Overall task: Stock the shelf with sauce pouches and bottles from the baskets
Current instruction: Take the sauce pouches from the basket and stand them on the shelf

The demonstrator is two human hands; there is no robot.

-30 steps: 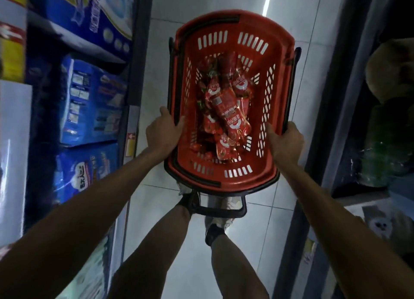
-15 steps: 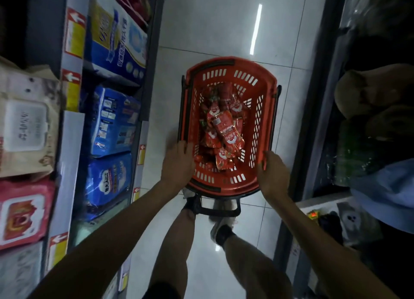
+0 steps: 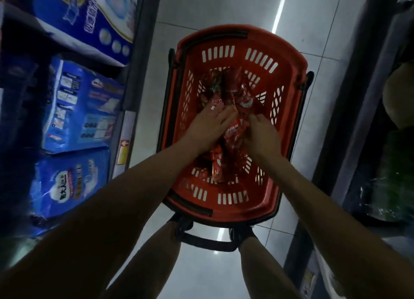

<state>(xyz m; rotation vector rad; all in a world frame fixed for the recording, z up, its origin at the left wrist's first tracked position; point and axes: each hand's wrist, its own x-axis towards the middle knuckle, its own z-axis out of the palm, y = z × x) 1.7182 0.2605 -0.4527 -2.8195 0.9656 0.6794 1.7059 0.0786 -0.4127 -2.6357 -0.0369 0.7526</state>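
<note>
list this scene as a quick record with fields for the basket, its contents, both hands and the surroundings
basket: red plastic basket, in the aisle over the tiled floor
contents: pile of red sauce pouches; no bottles visible
left: left hand lies on the pouches, fingers straight
right: right hand has its fingers curled into the pile; grip unclear
shelf on the left: blue packs

- Both forearms bare, stretched forward and down, converging toward each other.
- left hand (image 3: pixel 209 125): palm down, fingers straight and slightly spread.
- right hand (image 3: pixel 261 134): knuckles up, fingers curled under; grip unclear.
- Hands close together, side by side.
</note>
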